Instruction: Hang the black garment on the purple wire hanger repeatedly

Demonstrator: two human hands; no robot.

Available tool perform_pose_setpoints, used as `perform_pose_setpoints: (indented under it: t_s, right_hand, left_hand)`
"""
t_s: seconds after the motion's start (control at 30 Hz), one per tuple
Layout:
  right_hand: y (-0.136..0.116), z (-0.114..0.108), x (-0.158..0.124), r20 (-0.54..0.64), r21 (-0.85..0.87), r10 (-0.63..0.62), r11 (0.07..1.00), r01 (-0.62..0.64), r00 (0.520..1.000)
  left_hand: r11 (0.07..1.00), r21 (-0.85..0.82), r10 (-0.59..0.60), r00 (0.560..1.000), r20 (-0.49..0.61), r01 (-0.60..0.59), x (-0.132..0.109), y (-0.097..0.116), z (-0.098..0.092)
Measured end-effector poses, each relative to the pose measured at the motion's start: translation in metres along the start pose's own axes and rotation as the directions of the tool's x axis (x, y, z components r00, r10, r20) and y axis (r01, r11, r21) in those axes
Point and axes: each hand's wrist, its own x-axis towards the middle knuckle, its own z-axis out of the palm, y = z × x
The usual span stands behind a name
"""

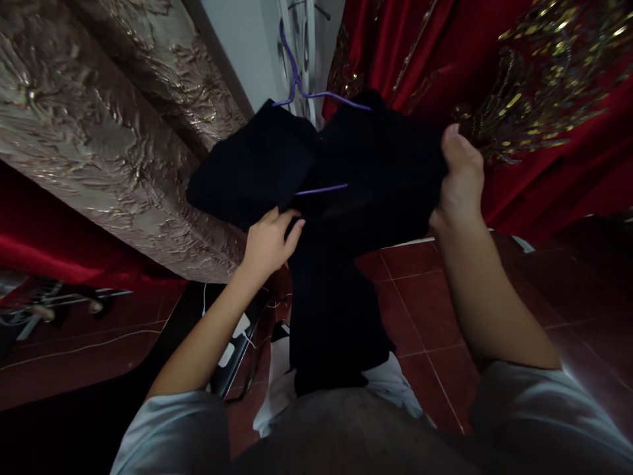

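Observation:
A dark navy or black garment [341,310] hangs from a purple hanger [297,82] in front of me, its lower part falling toward my legs. The hanger's lower bar shows through the garment's opening. My right hand [461,178] is closed on the garment's right side, thumb up, pulling the cloth outward. At the left front edge, below the hanger bar, my left hand [273,239] pinches the cloth between thumb and fingers. The garment's exact kind is hard to make out in the dim light.
A white metal rack [306,46] stands behind the hanger. Beige textured fabric [123,145] hangs at left, red fabric with gold sequins [544,86] at right. A dark bench or table with white plugs [235,340] and cables is low left, over red floor tiles [420,316].

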Motion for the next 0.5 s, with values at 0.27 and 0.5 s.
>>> perform_pose_setpoints:
  t_s: [0.27, 0.5]
  right_hand:
    - [0.047, -0.006, -0.028, -0.329, -0.252, -0.309, 0.939, 0.233, 0.892]
    - [0.082, 0.040, -0.177, 0.016, -0.082, 0.351, 0.934, -0.349, 0.936]
  left_hand:
    - [0.863, -0.505, -0.178, 0.941, -0.288, 0.009, -0.047, 0.037, 0.029]
    - [0.420, -0.907, -0.556, 0.793, -0.249, 0.010, -0.057, 0.074, 0.069]
